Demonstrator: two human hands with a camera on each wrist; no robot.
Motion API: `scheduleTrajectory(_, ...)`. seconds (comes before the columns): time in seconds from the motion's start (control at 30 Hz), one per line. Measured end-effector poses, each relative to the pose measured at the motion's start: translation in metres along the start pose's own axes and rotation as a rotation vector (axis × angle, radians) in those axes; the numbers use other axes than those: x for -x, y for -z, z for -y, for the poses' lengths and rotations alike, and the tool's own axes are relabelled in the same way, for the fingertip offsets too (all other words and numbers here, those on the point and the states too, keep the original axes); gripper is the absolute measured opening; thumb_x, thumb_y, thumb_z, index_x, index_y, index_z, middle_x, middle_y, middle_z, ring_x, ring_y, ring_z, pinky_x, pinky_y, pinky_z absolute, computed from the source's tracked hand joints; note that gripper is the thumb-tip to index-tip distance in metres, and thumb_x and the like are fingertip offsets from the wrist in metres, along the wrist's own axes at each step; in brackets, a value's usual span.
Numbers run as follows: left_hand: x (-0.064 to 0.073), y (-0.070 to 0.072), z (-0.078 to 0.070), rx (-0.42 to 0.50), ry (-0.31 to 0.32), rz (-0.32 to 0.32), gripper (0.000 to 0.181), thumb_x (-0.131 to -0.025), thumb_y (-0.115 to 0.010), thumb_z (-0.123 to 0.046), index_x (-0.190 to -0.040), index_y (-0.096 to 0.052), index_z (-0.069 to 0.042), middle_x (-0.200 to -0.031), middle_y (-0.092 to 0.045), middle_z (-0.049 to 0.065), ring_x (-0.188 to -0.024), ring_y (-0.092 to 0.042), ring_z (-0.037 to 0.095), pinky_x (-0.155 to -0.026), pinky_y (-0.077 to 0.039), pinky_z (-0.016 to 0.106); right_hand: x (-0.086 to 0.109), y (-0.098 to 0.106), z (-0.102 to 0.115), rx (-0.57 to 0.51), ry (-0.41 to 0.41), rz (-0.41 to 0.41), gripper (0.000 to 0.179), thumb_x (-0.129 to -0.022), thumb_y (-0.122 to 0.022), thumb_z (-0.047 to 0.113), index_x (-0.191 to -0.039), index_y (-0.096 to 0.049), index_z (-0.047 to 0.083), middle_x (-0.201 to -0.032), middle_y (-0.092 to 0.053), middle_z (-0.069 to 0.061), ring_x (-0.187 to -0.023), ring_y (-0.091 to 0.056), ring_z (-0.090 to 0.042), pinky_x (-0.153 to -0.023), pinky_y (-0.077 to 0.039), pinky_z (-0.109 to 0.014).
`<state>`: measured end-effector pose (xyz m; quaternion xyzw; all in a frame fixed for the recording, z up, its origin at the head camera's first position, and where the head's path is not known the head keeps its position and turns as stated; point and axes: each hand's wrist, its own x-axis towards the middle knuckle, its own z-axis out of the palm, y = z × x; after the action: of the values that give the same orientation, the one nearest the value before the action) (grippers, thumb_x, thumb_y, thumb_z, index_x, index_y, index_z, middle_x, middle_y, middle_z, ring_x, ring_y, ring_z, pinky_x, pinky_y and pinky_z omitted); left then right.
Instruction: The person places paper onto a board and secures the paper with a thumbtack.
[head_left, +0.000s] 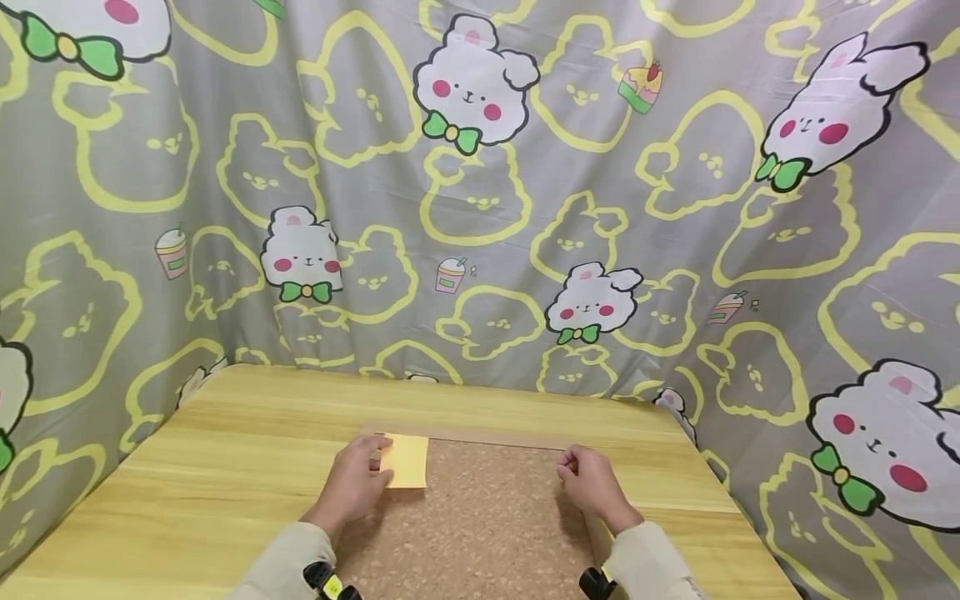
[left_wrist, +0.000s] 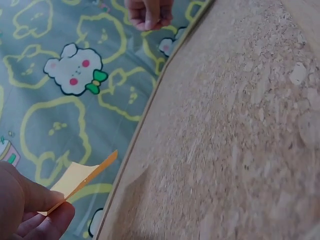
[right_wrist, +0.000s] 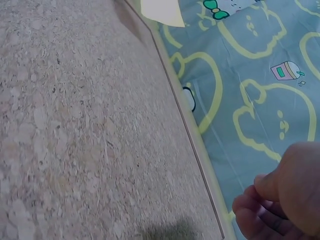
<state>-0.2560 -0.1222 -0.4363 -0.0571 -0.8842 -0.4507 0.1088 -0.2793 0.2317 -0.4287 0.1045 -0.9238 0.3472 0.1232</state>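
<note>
Thumb and fingers of my left hand (head_left: 356, 479) pinch a yellow-orange sticky note (head_left: 406, 461) by its left side, above the far left corner of a cork board (head_left: 480, 525). In the left wrist view, the sticky note (left_wrist: 80, 181) is seen nearly edge-on and bent, its shadow falling on the cork. Over the board's right edge, my right hand (head_left: 592, 485) has its fingers curled in and its thumb against the index finger. Nothing shows between those fingers in the right wrist view, where the hand (right_wrist: 282, 197) is at the lower right.
The cork board, edged by a thin wooden frame (head_left: 495, 440), lies on a wood-grain table (head_left: 225, 467). A grey curtain (head_left: 375, 192) with cartoon animals hangs behind the table and along both sides. Dark wrist devices (head_left: 597, 582) sit at the sleeve cuffs.
</note>
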Motion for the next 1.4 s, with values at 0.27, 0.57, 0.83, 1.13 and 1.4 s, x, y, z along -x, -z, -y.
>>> scheduleTrajectory(0.27,-0.004,-0.008,-0.006,0.02,-0.036,0.019,0.043,-0.082,-0.071,0.007,-0.123,-0.06,0.004,-0.119,-0.055,0.018,-0.095,-0.064,0.032,-0.068,-0.056,0.03,-0.006,-0.008,0.005,-0.01,0.012,0.001,0.015,-0.086,-0.062,-0.005,-0.078,-0.057,0.007,-0.067,-0.051,0.002,-0.059,-0.048,-0.01,-0.05,-0.041,-0.023)
scheduleTrajectory(0.57,-0.006,-0.02,-0.007,0.02,-0.026,0.023,0.044,-0.079,-0.073,0.008,-0.121,-0.06,0.005,-0.116,-0.055,0.018,-0.09,-0.065,0.028,-0.065,-0.056,0.026,-0.011,-0.018,0.011,-0.069,-0.02,0.036,0.014,-0.087,-0.062,-0.005,-0.079,-0.057,0.005,-0.068,-0.052,0.0,-0.06,-0.052,-0.011,-0.051,-0.044,-0.024)
scheduleTrajectory(0.83,-0.009,-0.03,-0.01,0.063,-0.046,0.035,0.043,-0.078,-0.073,0.01,-0.119,-0.06,0.007,-0.119,-0.051,0.024,-0.088,-0.066,0.029,-0.063,-0.055,0.024,-0.016,-0.022,0.014,-0.062,0.014,0.045,0.014,-0.089,-0.061,-0.004,-0.079,-0.057,0.006,-0.067,-0.052,0.001,-0.059,-0.05,-0.011,-0.052,-0.042,-0.024)
scheduleTrajectory(1.13,-0.011,-0.041,-0.016,0.069,-0.046,0.061,0.045,-0.077,-0.074,0.008,-0.12,-0.06,0.005,-0.119,-0.055,0.023,-0.089,-0.066,0.027,-0.06,-0.053,0.022,-0.021,-0.028,0.019,-0.073,0.02,0.084,0.015,-0.09,-0.061,-0.004,-0.08,-0.057,0.006,-0.068,-0.053,0.0,-0.061,-0.051,-0.012,-0.052,-0.043,-0.025)
scheduleTrajectory(1.4,-0.014,-0.051,-0.019,0.097,-0.072,0.089,0.043,-0.078,-0.074,0.008,-0.119,-0.06,0.006,-0.12,-0.054,0.022,-0.089,-0.065,0.027,-0.062,-0.054,0.024,-0.023,-0.033,0.022,-0.066,0.026,0.095,0.014,-0.089,-0.063,-0.003,-0.08,-0.058,0.006,-0.069,-0.054,0.001,-0.062,-0.051,-0.012,-0.053,-0.044,-0.025)
